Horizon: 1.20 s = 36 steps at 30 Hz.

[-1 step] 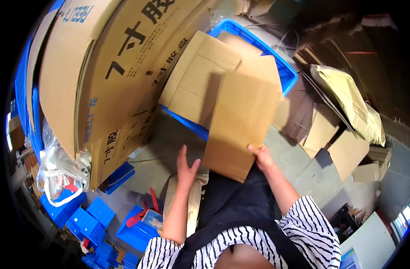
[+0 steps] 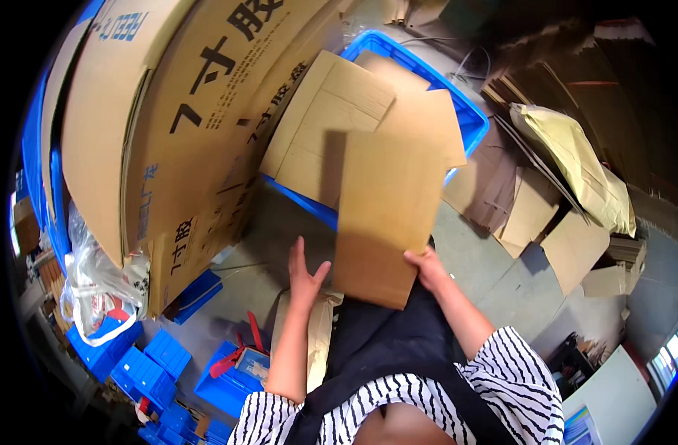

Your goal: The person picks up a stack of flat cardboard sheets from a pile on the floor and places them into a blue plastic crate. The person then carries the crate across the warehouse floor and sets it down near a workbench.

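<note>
1. Floor [image 2: 495, 285], grey and hard, with seams; it shows between the crate and the person, and on the right.
2. Cardboard panel [image 2: 387, 200], plain brown, rectangular; located in front of the person, its top overlapping the near side of the crate in view, its lower end over the black apron [image 2: 391, 337].
3. Right hand [image 2: 430, 271], clamped on the panel's lower right edge, thumb on the facing side.
4. Left hand [image 2: 305, 285], empty, thumb and fingers spread, near the panel's lower left edge; the two hands are apart.
5. Crate [image 2: 469, 122], blue plastic, set beyond the panel; cardboard sheets [image 2: 328, 122] lie across it, overlapping one another.
6. Cartons [image 2: 198, 156], large, brown, with dark printing, standing along the left.
7. Plastic bag [image 2: 94, 274], clear and white, beside the cartons.
8. Small bins [image 2: 142, 374], blue, grouped at lower left; one nearer bin [image 2: 220, 387] with red objects [image 2: 228, 362] at it.
9. Yellowish sack [image 2: 569, 156], crumpled, lying at right; loose cardboard pieces [image 2: 576, 248] below it.
10. Window [image 2: 673, 352], bright, at the far right edge.
</note>
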Motion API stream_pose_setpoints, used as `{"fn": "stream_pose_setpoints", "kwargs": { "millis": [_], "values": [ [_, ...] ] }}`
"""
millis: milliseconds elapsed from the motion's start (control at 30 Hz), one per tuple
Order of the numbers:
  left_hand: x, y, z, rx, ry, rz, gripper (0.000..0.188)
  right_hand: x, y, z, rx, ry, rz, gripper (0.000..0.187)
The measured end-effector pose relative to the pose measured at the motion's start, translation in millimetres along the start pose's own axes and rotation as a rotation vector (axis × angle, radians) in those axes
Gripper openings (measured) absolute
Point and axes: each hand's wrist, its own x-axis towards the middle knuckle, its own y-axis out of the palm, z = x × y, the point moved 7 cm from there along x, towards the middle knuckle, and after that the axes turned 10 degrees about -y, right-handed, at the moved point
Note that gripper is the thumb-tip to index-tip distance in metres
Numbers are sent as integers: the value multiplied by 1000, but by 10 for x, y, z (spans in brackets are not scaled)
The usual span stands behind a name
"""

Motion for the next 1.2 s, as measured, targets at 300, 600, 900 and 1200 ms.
{"fn": "stream_pose_setpoints", "kwargs": {
  "millis": [300,600,900,1200],
  "values": [
    [-207,-117,882,-829,-562,88,50,1366,-247,-626,286,239,-91,77],
    [-630,-66,1151,-840,-667,-120,51,2234,-264,524,256,-368,-646,47],
    [-502,-222,1164,-864,-589,-182,52,974,-391,2253,-349,-921,-633,28],
    [-524,-268,1088,-936,-591,-233,52,1236,-883,2015,-238,-595,-412,40]
  ]
}}
